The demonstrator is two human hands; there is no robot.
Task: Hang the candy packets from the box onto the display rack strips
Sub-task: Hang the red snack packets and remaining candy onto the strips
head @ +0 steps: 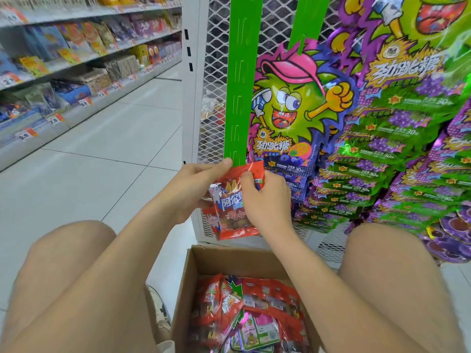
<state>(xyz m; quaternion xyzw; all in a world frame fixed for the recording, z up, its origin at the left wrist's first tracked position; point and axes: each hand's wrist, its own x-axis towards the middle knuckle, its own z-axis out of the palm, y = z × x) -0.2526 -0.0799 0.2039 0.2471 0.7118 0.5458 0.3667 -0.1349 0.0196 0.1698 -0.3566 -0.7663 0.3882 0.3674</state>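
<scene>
You look to be on the first packet for this green display strip (pixel 237 98). Your left hand (pixel 196 186) grips the red candy packet (pixel 230 215), thumb pressed at the strip's bottom end, and your right hand (pixel 266 200) pinches the packet's top edge at the lowest slot; I cannot tell whether it has caught. Every slot above is bare and the cardboard box (pixel 201 258) between your knees holds many more red packets (pixel 257 299), so most of the hanging is left.
</scene>
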